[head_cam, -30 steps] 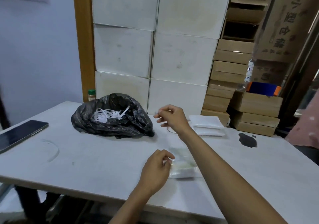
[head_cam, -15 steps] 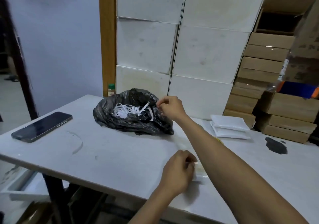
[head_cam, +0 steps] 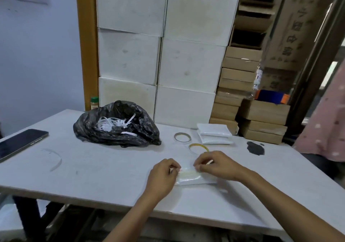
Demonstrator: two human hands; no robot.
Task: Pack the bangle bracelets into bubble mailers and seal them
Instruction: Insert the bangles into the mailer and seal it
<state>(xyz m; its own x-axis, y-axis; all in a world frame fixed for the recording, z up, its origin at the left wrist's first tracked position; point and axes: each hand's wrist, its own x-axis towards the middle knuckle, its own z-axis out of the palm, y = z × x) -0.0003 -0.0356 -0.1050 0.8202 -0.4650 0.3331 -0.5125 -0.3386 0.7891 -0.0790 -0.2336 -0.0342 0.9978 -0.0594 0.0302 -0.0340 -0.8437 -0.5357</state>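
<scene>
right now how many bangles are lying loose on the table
2. A grey bangle lies right of the black bag; a yellow bangle lies just beyond the right hand. Others may be hidden inside the held mailer.

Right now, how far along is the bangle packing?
Looks done: white strips in the black bag, stacked mailers by the boxes, contents unseen. In hand: left hand and right hand pinch the mailer at its flap edge. Left: grey bangle and yellow bangle lie loose on the table.

head cam | faces forward-down | close over table (head_cam: 93, 176) | single view
</scene>
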